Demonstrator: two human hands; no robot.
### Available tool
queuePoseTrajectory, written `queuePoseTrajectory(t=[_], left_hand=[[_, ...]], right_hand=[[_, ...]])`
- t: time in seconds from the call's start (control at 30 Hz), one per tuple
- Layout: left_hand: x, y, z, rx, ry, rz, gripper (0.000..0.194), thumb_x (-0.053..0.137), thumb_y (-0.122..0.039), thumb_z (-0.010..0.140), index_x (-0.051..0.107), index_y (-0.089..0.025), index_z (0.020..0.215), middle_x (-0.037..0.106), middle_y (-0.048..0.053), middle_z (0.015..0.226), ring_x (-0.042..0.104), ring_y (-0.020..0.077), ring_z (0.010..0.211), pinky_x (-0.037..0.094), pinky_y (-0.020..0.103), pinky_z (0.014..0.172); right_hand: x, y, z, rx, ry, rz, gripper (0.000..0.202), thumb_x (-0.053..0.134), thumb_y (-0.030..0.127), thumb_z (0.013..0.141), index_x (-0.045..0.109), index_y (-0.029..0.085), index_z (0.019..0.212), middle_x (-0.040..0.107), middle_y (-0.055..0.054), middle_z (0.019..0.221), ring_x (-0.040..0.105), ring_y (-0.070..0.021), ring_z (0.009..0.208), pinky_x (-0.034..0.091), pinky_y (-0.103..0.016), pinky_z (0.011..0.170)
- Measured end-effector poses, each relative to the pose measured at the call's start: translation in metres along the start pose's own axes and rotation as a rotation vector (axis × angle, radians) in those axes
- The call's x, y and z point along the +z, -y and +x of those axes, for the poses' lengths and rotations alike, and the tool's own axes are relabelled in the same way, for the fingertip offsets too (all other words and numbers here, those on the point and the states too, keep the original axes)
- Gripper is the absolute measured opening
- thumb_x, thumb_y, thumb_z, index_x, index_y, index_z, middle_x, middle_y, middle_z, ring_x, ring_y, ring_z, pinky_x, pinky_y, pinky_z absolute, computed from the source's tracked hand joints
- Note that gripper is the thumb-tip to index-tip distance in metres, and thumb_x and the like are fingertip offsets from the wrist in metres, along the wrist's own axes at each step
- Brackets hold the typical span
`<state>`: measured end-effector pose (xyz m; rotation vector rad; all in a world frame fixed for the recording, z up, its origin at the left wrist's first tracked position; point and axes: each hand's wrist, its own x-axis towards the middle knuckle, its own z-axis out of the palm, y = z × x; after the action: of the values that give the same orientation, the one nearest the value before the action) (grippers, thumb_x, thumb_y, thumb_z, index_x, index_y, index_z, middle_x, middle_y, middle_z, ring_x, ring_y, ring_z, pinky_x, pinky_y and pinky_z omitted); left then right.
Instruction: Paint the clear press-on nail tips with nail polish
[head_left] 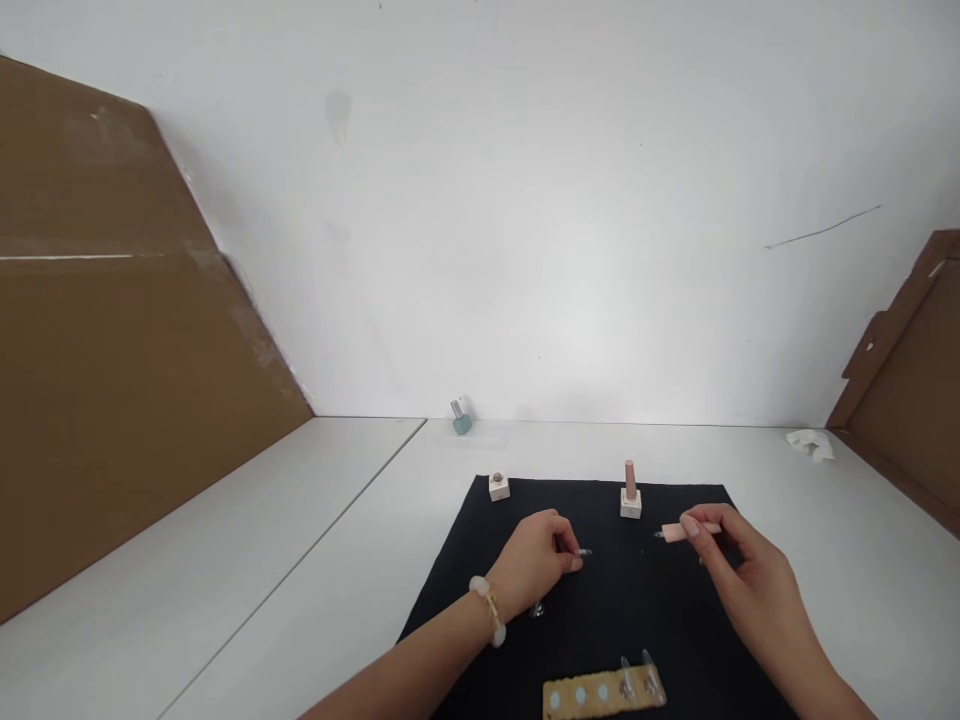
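Observation:
My left hand [541,562], wearing a bead bracelet [489,610], pinches a small transparent nail tip [583,552] over the black mat. Between the thumb and fingers of my right hand [739,565] is a pink nail polish cap with brush [675,532], its bristle end pointing left toward the nail tip but apart from it. An uncapped white polish bottle [499,488] stands at the mat's far left corner. Another white bottle with a tall pink cap [631,492] is upright at the far edge. A small shiny item [537,608], partly hidden, lies by my left wrist.
Near the front, a yellowish strip [600,697] bears pale oval dots and two transparent nail tips [649,672]. A teal bottle [461,424] sits by the wall, and crumpled white tissue [811,444] lies at right. Brown cardboard panels [112,330] flank the white table.

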<state>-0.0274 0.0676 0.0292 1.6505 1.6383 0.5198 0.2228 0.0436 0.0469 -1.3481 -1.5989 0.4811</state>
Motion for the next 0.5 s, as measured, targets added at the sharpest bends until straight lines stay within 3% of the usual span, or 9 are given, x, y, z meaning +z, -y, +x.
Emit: queuePoseTrajectory(t=[0.07, 0.13, 0.27, 0.4, 0.5], left_hand=[[-0.001, 0.003, -0.002, 0.018, -0.016, 0.041, 0.022, 0.07, -0.031, 0.1, 0.069, -0.016, 0.116, 0.073, 0.007, 0.117, 0.072, 0.0238, 0.098, 0.061, 0.044, 0.086], [-0.004, 0.005, -0.005, 0.028, -0.033, 0.057, 0.011, 0.074, -0.025, 0.096, 0.072, -0.015, 0.1, 0.073, 0.005, 0.109, 0.071, 0.0226, 0.095, 0.06, 0.042, 0.085], [-0.008, 0.0, -0.012, 0.036, -0.074, 0.037, 0.013, 0.08, -0.007, 0.073, 0.074, -0.019, 0.074, 0.067, 0.002, 0.091, 0.067, 0.0232, 0.09, 0.054, 0.036, 0.083], [-0.025, 0.0, -0.02, 0.042, -0.121, -0.016, 0.021, 0.077, -0.012, 0.07, 0.078, -0.02, 0.089, 0.068, 0.001, 0.095, 0.067, 0.0235, 0.094, 0.052, 0.031, 0.082], [-0.047, 0.016, -0.026, -0.004, -0.148, -0.026, 0.005, 0.075, -0.022, 0.078, 0.075, -0.019, 0.082, 0.069, -0.001, 0.079, 0.068, 0.0217, 0.081, 0.052, 0.029, 0.073]], right_hand=[[0.0, -0.001, 0.001, -0.005, -0.011, -0.008, 0.036, 0.063, 0.058, 0.096, 0.072, 0.025, 0.087, 0.081, -0.002, 0.083, 0.072, -0.0203, 0.071, 0.059, -0.026, 0.066], [0.0, -0.002, 0.002, -0.005, -0.023, -0.023, 0.037, 0.063, 0.059, 0.096, 0.072, 0.024, 0.088, 0.08, -0.001, 0.081, 0.069, -0.0188, 0.065, 0.059, -0.026, 0.064], [0.0, -0.005, 0.004, -0.013, -0.003, -0.04, 0.04, 0.06, 0.062, 0.096, 0.073, 0.025, 0.087, 0.076, 0.001, 0.073, 0.067, -0.0167, 0.058, 0.057, -0.023, 0.057], [0.0, -0.008, 0.004, -0.02, 0.018, -0.044, 0.038, 0.061, 0.061, 0.096, 0.073, 0.026, 0.087, 0.081, 0.0, 0.08, 0.071, -0.0175, 0.062, 0.058, -0.021, 0.055], [-0.002, -0.011, 0.005, -0.016, -0.009, -0.039, 0.037, 0.063, 0.061, 0.094, 0.074, 0.026, 0.088, 0.082, -0.001, 0.079, 0.072, -0.0181, 0.059, 0.061, -0.022, 0.059]])
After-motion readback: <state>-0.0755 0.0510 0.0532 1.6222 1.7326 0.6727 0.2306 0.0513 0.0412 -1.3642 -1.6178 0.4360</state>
